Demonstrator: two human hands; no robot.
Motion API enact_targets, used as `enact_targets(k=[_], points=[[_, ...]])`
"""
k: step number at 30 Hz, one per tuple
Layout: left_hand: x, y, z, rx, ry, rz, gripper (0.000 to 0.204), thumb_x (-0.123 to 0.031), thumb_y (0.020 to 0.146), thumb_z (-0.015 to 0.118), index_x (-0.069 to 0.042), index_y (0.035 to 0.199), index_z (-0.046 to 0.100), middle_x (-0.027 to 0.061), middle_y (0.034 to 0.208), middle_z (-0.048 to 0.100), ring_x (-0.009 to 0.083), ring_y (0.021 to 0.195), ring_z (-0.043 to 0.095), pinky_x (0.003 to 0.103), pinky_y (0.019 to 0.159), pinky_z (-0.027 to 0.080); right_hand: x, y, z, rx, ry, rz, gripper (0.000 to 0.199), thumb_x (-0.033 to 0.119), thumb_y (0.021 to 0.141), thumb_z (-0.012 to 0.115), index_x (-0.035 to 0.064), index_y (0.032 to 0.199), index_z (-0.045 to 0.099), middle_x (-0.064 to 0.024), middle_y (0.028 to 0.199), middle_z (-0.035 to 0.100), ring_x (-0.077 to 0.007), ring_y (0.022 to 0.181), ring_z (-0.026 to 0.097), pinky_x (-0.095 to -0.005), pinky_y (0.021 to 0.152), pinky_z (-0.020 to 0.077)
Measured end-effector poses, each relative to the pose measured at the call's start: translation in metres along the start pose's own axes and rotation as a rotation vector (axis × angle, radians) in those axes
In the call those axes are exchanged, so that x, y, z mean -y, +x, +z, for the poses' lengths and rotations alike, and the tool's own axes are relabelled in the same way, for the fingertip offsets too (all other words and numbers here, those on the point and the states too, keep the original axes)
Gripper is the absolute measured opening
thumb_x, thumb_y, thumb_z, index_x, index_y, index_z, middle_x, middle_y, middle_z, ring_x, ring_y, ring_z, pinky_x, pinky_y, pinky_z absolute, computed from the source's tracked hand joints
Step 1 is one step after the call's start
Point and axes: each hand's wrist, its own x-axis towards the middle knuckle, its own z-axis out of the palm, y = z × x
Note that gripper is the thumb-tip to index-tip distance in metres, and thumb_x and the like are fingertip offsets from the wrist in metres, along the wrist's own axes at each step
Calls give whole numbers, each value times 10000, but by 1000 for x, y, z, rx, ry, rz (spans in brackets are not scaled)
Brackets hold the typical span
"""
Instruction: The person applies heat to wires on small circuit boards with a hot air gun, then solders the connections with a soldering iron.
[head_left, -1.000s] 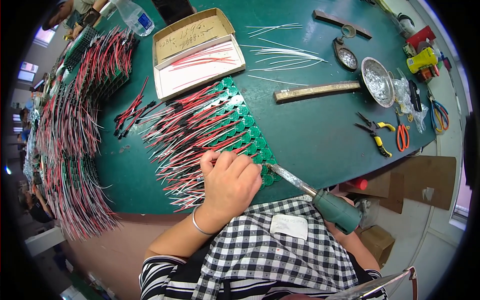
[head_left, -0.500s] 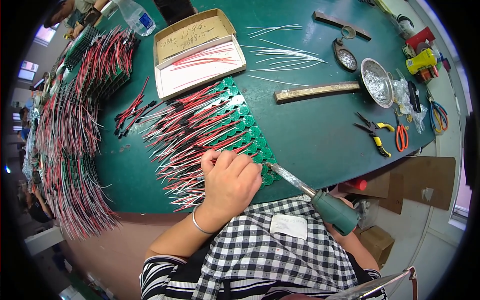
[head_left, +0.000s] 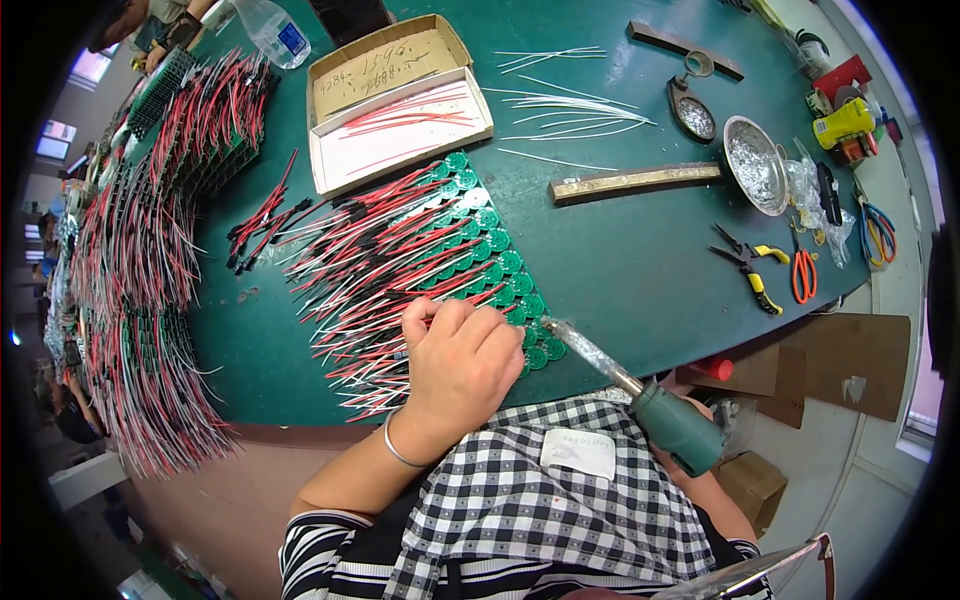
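Note:
My left hand [head_left: 465, 360] is closed, its fingertips curled down over the near end of a panel of round green circuit boards [head_left: 508, 263]. What it pinches is hidden beneath the fingers. Rows of red and white wires [head_left: 385, 255] with black connectors lie across the panel and stick out to its left. My right hand [head_left: 698, 407], mostly hidden behind the handle, grips a soldering iron [head_left: 680, 428] with a green handle and a long metal barrel. The iron's tip is just right of my left fingers, over the panel's right edge; whether it touches cannot be told.
Behind the panel stands an open cardboard box [head_left: 400, 135] with red wires. White wires [head_left: 575, 110] lie to its right. A metal bowl [head_left: 755, 165], a wooden bar [head_left: 635, 185], pliers [head_left: 748, 265] and orange-handled scissors [head_left: 803, 275] lie right. Stacked wired panels [head_left: 140, 250] line the left.
The soldering iron has shifted slightly to the right, its tip drawing a little away from my left fingers. My left hand has stayed in place.

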Motion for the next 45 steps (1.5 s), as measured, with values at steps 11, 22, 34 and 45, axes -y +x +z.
enact_targets(k=[11, 22, 34, 45], points=[[-1, -5, -5, 31, 69, -39, 139, -135, 663, 696, -140, 748, 586, -16, 787, 548, 178, 781, 508, 399, 793, 317, -11, 7, 9, -271, 556, 143, 363, 284, 906, 530, 30, 1165, 542, -30, 786, 612, -139, 679, 563, -293, 703, 449], [37, 15, -55, -121, 141, -133, 139, -206, 714, 694, -144, 815, 622, 2, 851, 601, 208, 872, 541, 410, 834, 307, -56, 99, -74, -969, 277, 176, 275, 159, 947, 446, -6, 1135, 560, -79, 964, 619, -87, 620, 499, -215, 547, 411], [263, 73, -66, 238, 506, -787, 224, -417, 820, 596, -235, 922, 677, 52, 1044, 647, 311, 1019, 581, 477, 779, 438, -24, 76, -50, -889, 446, 55, 323, 135, 915, 458, -46, 1183, 462, -173, 1097, 585, -143, 666, 558, -259, 594, 464], [64, 61, -54, -86, 191, 50, 56, -108, 778, 635, -94, 832, 628, 63, 722, 579, 243, 687, 577, 367, 606, 462, 7, 29, 5, -515, 1081, 230, 458, 210, 871, 569, -44, 1215, 405, -196, 1101, 552, -219, 597, 602, -289, 473, 481]])
